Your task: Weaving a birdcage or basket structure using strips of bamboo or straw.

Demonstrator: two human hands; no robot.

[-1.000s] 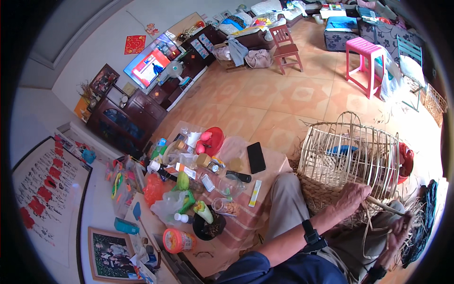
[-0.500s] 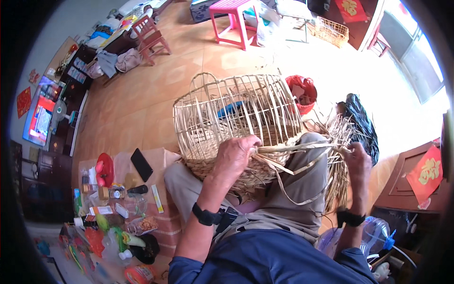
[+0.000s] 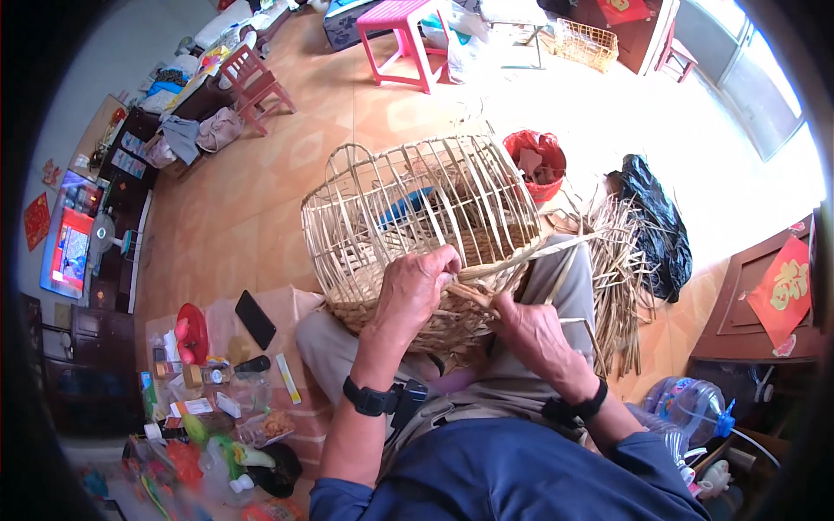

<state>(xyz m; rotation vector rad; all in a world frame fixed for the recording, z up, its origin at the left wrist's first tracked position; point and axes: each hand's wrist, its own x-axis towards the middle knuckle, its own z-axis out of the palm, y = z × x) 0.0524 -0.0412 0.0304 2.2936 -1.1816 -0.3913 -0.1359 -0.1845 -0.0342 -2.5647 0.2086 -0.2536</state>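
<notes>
A partly woven straw basket (image 3: 417, 204) lies tilted across my lap, its wire-like frame bare on the far part and its near part densely woven. My left hand (image 3: 413, 291) is closed at the woven edge, pinching straw strands against it. Close by on the right, my right hand (image 3: 534, 334) is closed on the same bundle of straw strands (image 3: 473, 293). Loose strand ends stick out to the right over my knee. Inside the basket something blue (image 3: 406, 207) shows between the ribs.
Dry straw (image 3: 612, 278) lies in a heap right of my knee, beside a black plastic bag (image 3: 656, 230). Behind the basket stands a red-lined bin (image 3: 536, 165). A cloth-covered low table (image 3: 300, 306) on the left carries a dark phone (image 3: 255, 319), bottles and jars.
My right hand has come in from the far right, where it held the strands stretched out, to beside my left hand. The view has shifted slightly.
</notes>
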